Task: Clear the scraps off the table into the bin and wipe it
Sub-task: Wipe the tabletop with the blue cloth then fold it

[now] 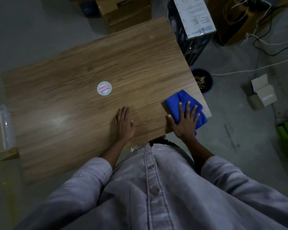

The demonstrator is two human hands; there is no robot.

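A wooden table (83,67) fills the middle of the view. A folded blue cloth (179,100) lies at its near right corner, partly hanging over the edge. My right hand (184,122) presses flat on the cloth with straight, spread fingers. My left hand (125,123) rests flat on the bare wood to the left of the cloth, holding nothing. A dark round bin (204,80) stands on the floor just past the table's right edge, with brownish scraps inside. A round pink and white sticker (104,88) sits near the table's centre.
A dark printed carton (189,22) stands at the table's far right corner. Cardboard boxes (123,12) sit behind the table. Cables (264,42) trail over the floor at right, by a small open box (261,92). A clear plastic container (2,128) is at left.
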